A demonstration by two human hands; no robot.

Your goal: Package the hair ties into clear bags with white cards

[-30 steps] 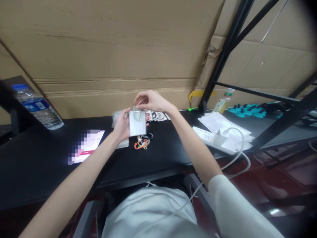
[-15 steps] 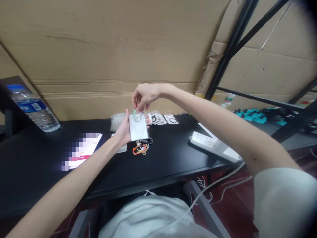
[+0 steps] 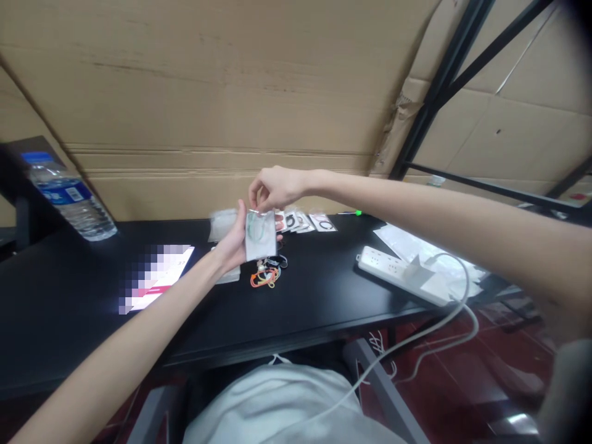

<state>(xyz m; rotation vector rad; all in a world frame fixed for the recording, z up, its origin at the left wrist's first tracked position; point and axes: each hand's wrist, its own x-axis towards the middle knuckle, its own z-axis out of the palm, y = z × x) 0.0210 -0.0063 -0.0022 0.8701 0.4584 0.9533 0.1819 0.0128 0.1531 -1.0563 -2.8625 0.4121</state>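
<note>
A small clear plastic bag (image 3: 261,245) with a white card inside rests upright in my left hand (image 3: 234,245), thumb at its left edge and fingertips showing past its right. Within the bag, in front of the card, lies a pale green elastic hair tie (image 3: 254,228). My right hand (image 3: 274,188) pinches at the bag's top edge with bent fingers. Below the bag sits a small heap of coloured hair ties (image 3: 266,277), orange, yellow and black. Several filled bags (image 3: 303,222) lie in a row behind, and a stack of clear bags (image 3: 222,224) is at the left.
A water bottle (image 3: 74,200) leans at the left, near a lit screen (image 3: 161,280). On the right are a white power strip (image 3: 398,274) with a cable and some crumpled white sheets (image 3: 393,240). Cardboard (image 3: 208,92) stands behind the black table (image 3: 314,290).
The hair tie has gone from the bag's mouth down into the bag, in front of the card. My right forearm has swung higher, uncovering the white sheets.
</note>
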